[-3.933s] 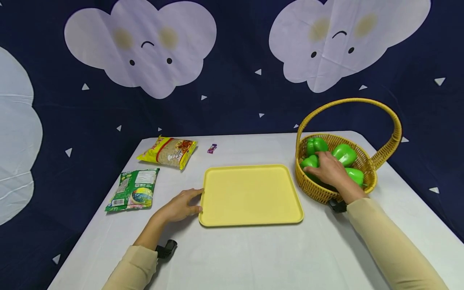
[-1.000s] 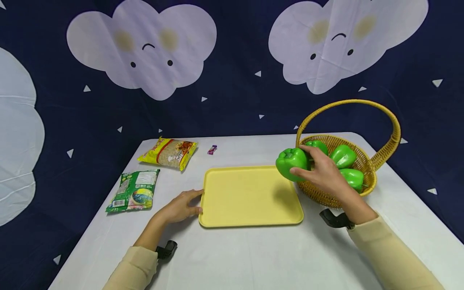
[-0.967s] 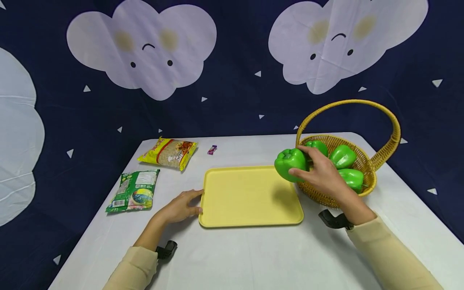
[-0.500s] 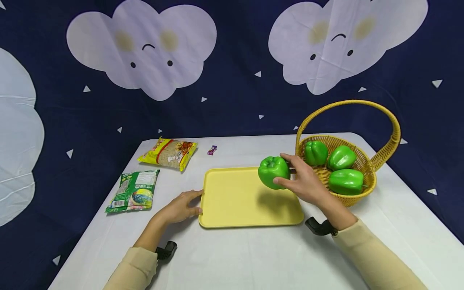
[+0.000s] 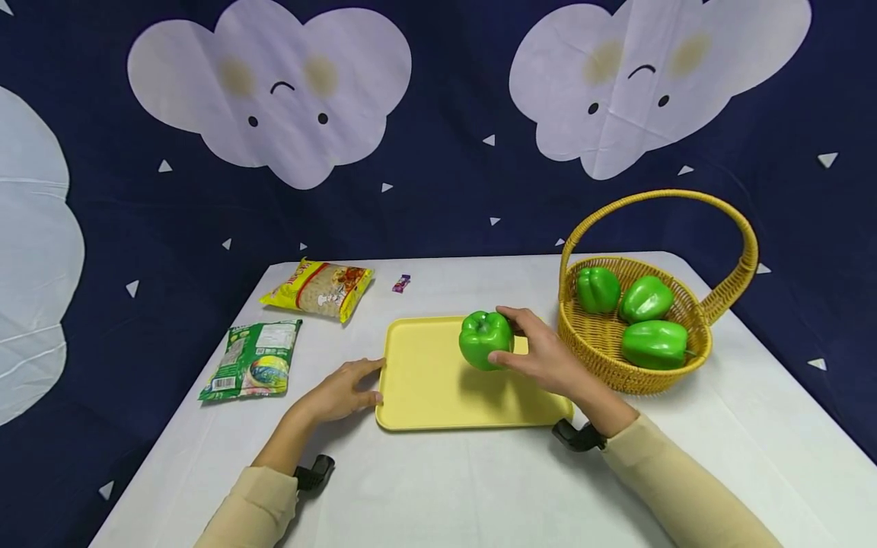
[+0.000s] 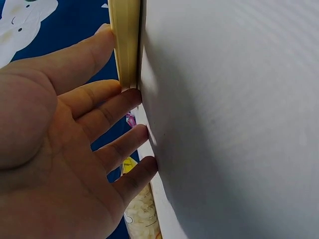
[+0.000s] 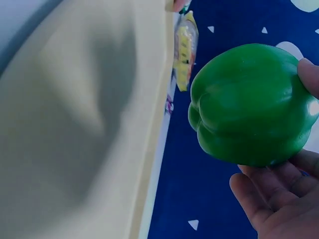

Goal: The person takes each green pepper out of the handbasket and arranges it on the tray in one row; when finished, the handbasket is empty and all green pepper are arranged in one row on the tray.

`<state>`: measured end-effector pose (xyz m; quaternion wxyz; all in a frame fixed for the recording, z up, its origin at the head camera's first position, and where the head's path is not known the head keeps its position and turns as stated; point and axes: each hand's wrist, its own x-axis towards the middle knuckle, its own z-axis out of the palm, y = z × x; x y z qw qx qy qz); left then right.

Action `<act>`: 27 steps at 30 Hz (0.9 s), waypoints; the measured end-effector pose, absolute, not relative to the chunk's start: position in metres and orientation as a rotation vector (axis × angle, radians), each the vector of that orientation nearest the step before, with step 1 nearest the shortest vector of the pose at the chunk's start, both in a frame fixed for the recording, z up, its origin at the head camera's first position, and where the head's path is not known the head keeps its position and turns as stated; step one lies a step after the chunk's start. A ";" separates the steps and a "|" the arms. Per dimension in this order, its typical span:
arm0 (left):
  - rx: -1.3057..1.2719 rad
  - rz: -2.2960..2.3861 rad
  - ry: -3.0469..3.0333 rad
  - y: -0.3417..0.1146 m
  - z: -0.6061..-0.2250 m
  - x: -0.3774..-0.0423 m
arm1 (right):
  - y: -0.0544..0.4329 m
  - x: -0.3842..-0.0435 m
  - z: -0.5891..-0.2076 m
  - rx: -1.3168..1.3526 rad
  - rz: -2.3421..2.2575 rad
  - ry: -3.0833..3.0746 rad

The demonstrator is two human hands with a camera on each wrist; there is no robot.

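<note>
My right hand (image 5: 541,356) grips a green bell pepper (image 5: 485,340) between thumb and fingers, above the yellow tray (image 5: 418,396). In the right wrist view a gap shows between the bell pepper (image 7: 249,107) and the tray surface (image 7: 65,139). My left hand (image 5: 340,392) touches the tray's left edge with thumb and index finger. Seen from the left wrist, the fingers of that hand (image 6: 75,129) are spread and nearly straight, with the tips at the tray's edge (image 6: 126,45) and the tabletop. Several fingers' far sides are hidden.
A wicker basket (image 5: 596,369) with a tall handle stands on the right, holding 3 green bell peppers (image 5: 654,344). At the left lie a yellow bag (image 5: 320,289) and a green packet (image 5: 255,359). A small purple wrapped piece (image 5: 401,283) lies behind the tray.
My right hand has taken a bell pepper out of the basket and carried it left and slightly nearer, over the tray. My left hand has stayed at the tray's edge.
</note>
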<state>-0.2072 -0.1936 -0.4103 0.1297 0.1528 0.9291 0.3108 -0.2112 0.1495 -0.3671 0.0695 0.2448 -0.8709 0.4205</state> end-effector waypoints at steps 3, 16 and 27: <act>0.445 0.907 2.696 -0.193 -0.410 -0.208 | 0.144 -0.213 -0.372 0.757 1.261 -2.619; 0.463 0.902 2.700 -0.194 -0.410 -0.208 | 0.120 -0.220 -0.385 0.777 1.426 -2.641; 0.507 0.916 2.693 -0.195 -0.410 -0.208 | 0.104 -0.226 -0.397 0.849 1.460 -2.672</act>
